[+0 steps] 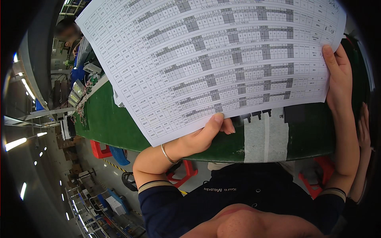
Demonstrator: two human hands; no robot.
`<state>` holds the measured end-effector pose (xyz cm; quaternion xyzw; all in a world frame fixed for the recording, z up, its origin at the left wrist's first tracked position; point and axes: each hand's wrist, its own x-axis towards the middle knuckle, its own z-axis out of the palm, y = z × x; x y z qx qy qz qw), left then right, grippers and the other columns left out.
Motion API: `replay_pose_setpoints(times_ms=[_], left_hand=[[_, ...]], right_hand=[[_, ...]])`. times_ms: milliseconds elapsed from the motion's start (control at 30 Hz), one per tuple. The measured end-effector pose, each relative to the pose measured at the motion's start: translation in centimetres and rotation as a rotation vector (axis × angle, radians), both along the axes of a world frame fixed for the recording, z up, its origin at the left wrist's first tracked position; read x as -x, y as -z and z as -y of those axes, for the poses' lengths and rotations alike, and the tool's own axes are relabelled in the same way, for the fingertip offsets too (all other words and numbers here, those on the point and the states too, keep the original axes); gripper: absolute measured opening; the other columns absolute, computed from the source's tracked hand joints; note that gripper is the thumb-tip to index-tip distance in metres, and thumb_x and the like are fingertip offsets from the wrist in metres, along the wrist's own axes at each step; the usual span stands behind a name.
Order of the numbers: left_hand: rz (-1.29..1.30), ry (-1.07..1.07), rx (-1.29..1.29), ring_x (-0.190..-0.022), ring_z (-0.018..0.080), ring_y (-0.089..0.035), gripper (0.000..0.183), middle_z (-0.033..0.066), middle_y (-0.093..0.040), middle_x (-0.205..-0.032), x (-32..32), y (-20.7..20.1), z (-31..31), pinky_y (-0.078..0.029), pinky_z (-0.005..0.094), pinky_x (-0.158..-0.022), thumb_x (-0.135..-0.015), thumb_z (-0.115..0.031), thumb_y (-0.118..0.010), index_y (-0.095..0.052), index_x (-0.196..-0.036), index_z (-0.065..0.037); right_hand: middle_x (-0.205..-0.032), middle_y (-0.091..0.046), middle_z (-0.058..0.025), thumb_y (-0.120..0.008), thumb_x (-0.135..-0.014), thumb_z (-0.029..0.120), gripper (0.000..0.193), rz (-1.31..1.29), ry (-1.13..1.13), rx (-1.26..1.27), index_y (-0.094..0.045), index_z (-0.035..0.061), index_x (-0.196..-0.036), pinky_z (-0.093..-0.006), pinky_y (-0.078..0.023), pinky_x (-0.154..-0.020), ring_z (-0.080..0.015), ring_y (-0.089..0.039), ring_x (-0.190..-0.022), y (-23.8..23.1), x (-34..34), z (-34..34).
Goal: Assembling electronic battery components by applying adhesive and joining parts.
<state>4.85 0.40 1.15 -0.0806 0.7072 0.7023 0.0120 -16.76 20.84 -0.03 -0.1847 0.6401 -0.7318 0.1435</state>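
Observation:
A large white sheet of paper, printed with rows of tables and grey-shaded cells, is held up in front of me. My left hand grips its lower edge near the middle, thumb on the front and fingers behind. At the right edge my right hand pinches the sheet the same way, its thumb over the printed side. The paper hides much of the green work table. Small black parts show just below its lower edge, partly covered.
A pale strip runs across the table toward me. Wires and small boards lie at the table's far left. Red stools stand under the near edge. Another person is at the far left; another person's hand shows at the right.

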Motion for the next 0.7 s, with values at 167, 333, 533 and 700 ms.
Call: replay_pose_setpoints(times_ms=[167, 333, 533, 700], left_hand=[[0.024, 0.02, 0.028, -0.066, 0.0139, -0.055, 0.023, 0.0083, -0.058, -0.071, -0.01, 0.13, 0.28, -0.047, 0.0249, -0.063, -0.087, -0.015, -0.039, -0.053, -0.093, 0.003], [-0.017, 0.013, 0.014, -0.066, 0.014, -0.055, 0.025, 0.0088, -0.058, -0.071, 0.05, 0.15, 0.22, -0.047, 0.0252, -0.062, -0.088, -0.017, -0.038, -0.052, -0.094, 0.003], [-0.039, -0.04, -0.112, -0.066, 0.0145, -0.056, 0.026, 0.0094, -0.058, -0.072, -0.02, 0.05, -0.16, -0.048, 0.0252, -0.062, -0.089, -0.02, -0.039, -0.052, -0.095, 0.003], [-0.045, 0.008, -0.031, -0.066, 0.0144, -0.056, 0.026, 0.0091, -0.058, -0.072, 0.12, -0.02, 0.08, -0.048, 0.025, -0.063, -0.089, -0.02, -0.039, -0.052, -0.095, 0.002]], right_hand=[[-0.094, -0.059, -0.0076, -0.053, -0.085, 0.025, 0.033, -0.027, 0.001, -0.027, -0.051, -0.0005, -0.107, -0.0214, -0.043, -0.074, -0.0099, -0.055, -0.083, -0.01, 0.0, 0.06], [-0.094, -0.059, -0.008, -0.053, -0.085, 0.025, 0.033, -0.018, -0.003, -0.022, -0.051, -0.0005, -0.107, -0.0212, -0.043, -0.074, -0.0099, -0.056, -0.083, -0.13, -0.05, 0.11], [-0.093, -0.059, -0.0076, -0.053, -0.085, 0.026, 0.034, -0.016, -0.002, -0.058, -0.051, -0.0005, -0.107, -0.0211, -0.043, -0.073, -0.0099, -0.056, -0.082, -0.15, -0.23, -0.03], [-0.092, -0.059, -0.0074, -0.053, -0.085, 0.026, 0.034, -0.007, 0.003, -0.04, -0.051, -0.0005, -0.106, -0.0211, -0.043, -0.072, -0.0098, -0.056, -0.081, -0.15, -0.18, 0.13]])
